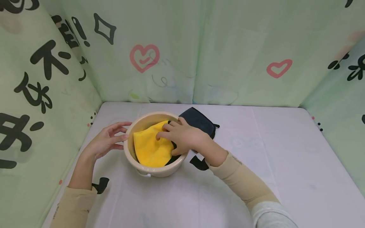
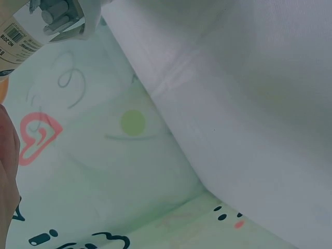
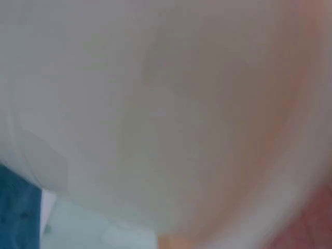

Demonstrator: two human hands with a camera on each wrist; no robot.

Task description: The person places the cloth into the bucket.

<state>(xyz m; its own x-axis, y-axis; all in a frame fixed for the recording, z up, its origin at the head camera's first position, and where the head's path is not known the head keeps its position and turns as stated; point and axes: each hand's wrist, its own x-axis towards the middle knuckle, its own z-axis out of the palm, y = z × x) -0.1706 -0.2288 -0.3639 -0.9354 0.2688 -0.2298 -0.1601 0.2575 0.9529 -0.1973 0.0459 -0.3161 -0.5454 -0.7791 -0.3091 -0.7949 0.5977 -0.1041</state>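
Observation:
A cream bucket stands on the table, with a yellow cloth inside it. Something black shows beneath the cloth at the bucket's right side. My left hand has its fingers spread and fairly straight, fingertips at the bucket's left rim. Over the right rim reaches my right hand, its loosely bent fingers spread over the yellow cloth; the thumb points down by the black thing. A blurred pale surface fills most of the right wrist view. At the left edge of the left wrist view, part of the left hand shows.
Behind the bucket to the right lies a dark navy pouch with a small tab, partly hidden by the right arm. A whitish cover is on the table. Patterned pale green curtains surround it. In the left wrist view a barcode label appears.

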